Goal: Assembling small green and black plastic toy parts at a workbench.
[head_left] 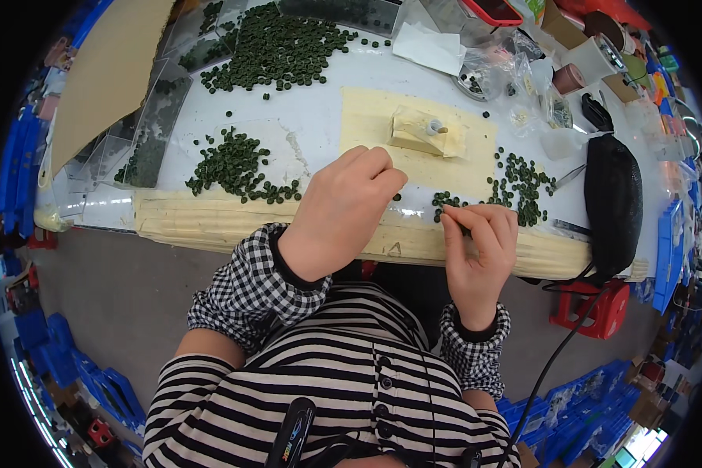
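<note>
My left hand (pixel 342 212) is closed over the near edge of the table, fingers curled downward; whatever it holds is hidden beneath. Thumb and forefinger of my right hand (pixel 482 253) are pinched together beside a small cluster of dark green round pieces (pixel 441 199). Too little shows to tell what is between those fingertips. Beyond both hands, a cream block (pixel 418 134) with a small pale peg on top rests on a yellowish sheet (pixel 363 117). A heap of the green pieces (pixel 230 165) lies left of my left hand, and another scatter (pixel 522 187) lies right of the block.
A large green heap (pixel 277 47) lies at the back left near clear trays (pixel 160 125) and a cardboard sheet (pixel 105 86). A black pouch (pixel 615 207) with a cable bounds the right side. Behind are white paper (pixel 427 48), plastic bags and a red-cased phone (pixel 495 9).
</note>
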Motion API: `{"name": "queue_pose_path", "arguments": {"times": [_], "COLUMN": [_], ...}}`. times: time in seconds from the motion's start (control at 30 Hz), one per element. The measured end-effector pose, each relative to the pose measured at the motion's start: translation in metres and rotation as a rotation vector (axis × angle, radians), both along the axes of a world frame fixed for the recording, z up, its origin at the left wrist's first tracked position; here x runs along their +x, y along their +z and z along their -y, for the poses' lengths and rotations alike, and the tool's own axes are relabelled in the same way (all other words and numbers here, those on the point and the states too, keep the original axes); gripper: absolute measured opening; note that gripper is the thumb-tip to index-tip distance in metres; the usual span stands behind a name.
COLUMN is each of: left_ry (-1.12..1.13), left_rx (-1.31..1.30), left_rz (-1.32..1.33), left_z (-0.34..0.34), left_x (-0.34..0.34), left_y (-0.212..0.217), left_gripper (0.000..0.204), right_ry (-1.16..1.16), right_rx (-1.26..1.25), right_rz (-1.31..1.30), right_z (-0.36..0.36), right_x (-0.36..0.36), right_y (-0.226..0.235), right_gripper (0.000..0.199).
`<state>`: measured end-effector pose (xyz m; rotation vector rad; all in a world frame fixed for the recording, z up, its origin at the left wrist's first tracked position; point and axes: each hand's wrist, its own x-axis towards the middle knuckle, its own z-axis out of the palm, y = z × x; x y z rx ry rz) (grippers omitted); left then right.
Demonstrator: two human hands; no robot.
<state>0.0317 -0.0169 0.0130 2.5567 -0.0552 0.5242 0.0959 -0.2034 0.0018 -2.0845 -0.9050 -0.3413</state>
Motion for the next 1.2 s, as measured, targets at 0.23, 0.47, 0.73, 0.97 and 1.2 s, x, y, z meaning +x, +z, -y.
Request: {"name": "queue_pose_path", "arguments": {"times": [0.23, 0.47, 0.73, 0.97, 1.2], "left_ry": [-0.021, 0.163, 0.233, 0.205, 0.225], "left_rx": [0.107, -0.078, -0.095, 0.012, -0.118], "left_rz": [-0.091, 0.051, -0.136, -0.168, -0.041], "left_z": [-0.003, -0.038, -0.051, -0.054, -0.051], "left_x": [0.004, -0.019, -0.057, -0.062, -0.060], "left_y": [0.004, 0.016, 0.022, 0.018, 0.016], "left_gripper": [0.019, 0.011, 0.011, 0.012, 0.012], "right_ry": [-0.027, -0.026, 0.028, 0.047, 0.206], "right_rx": [-0.134, -0.180, 0.012, 0.130, 0.402], "right_rz": [0.073, 0.091, 0.031, -0.098, -0.639], "right_z": [-0.004, -0.013, -0.018, -0.020, -0.012], "right_x": [0.003, 0.005, 0.002, -0.008, -0.010], "right_y": [-0.002, -0.004, 0.000, 0.001, -0.005], "right_gripper": [0.012, 0.013, 0.018, 0.018, 0.026]}}
